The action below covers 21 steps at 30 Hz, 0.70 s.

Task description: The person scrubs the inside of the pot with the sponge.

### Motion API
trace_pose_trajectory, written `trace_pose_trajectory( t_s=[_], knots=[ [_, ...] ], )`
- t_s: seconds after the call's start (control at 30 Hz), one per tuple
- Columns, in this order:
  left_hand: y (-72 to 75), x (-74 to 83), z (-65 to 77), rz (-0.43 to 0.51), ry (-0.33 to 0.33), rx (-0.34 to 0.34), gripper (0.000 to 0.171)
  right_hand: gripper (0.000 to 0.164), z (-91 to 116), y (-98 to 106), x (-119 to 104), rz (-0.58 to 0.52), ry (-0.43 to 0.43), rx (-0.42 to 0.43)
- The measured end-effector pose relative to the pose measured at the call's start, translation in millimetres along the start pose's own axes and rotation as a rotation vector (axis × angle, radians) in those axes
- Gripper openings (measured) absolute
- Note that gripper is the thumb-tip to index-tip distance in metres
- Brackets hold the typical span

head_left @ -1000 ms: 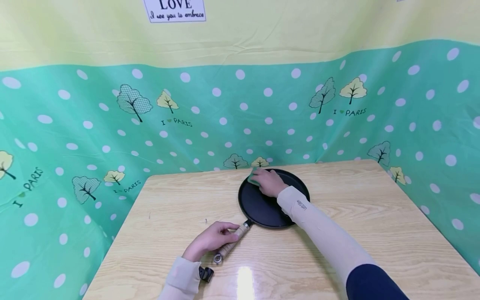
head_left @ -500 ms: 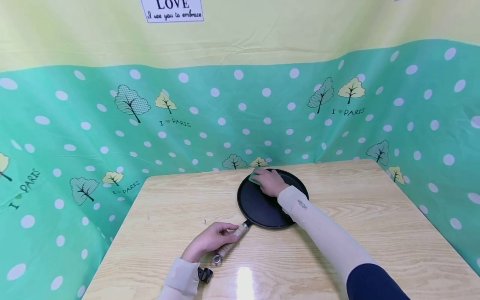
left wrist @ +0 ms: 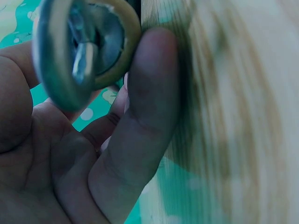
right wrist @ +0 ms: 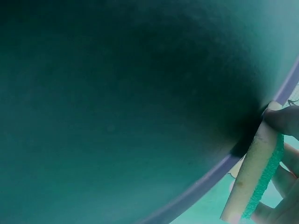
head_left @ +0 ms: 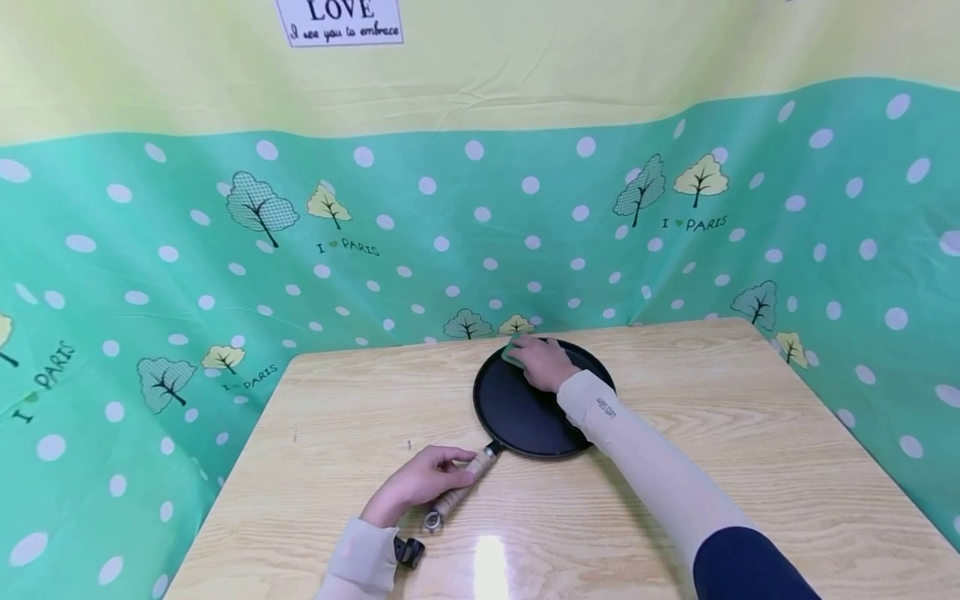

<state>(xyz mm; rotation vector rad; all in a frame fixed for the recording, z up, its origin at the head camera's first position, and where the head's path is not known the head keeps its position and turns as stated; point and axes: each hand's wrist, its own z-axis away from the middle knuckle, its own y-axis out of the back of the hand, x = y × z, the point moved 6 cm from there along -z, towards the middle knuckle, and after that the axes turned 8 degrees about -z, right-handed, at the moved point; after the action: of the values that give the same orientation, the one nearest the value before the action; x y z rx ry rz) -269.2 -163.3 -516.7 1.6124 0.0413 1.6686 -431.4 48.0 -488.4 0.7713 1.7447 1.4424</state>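
A round black frying pan (head_left: 525,412) lies on the wooden table, its wrapped handle (head_left: 456,497) pointing toward the near left. My left hand (head_left: 426,479) grips that handle, with the thumb on one side and fingers around the other. The metal hanging ring (left wrist: 60,56) at the handle's end shows large in the left wrist view. At the pan's far left rim, my right hand (head_left: 543,362) holds a sponge (head_left: 513,352). In the right wrist view the sponge (right wrist: 254,172) has a pale yellow layer and a green scouring layer, pinched between thumb and fingers against the rim.
The light wooden table (head_left: 712,467) extends to both sides of the pan. A green and yellow printed curtain (head_left: 405,217) hangs behind and beside it. A small black clip-like mount (head_left: 409,552) sits at the left wrist.
The right hand and sponge have shifted slightly rightward along the pan's far rim. The left hand keeps its grip on the handle; the head view has shifted slightly.
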Motion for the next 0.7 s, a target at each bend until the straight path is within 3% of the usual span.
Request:
trace_pose_trajectory(
  t_s=[0.7],
  knots=[
    [-0.1,5.3,4.5,0.012,0.001,0.005,0.043,0.044,4,4,12,-0.009,-0.063,0.0]
  ],
)
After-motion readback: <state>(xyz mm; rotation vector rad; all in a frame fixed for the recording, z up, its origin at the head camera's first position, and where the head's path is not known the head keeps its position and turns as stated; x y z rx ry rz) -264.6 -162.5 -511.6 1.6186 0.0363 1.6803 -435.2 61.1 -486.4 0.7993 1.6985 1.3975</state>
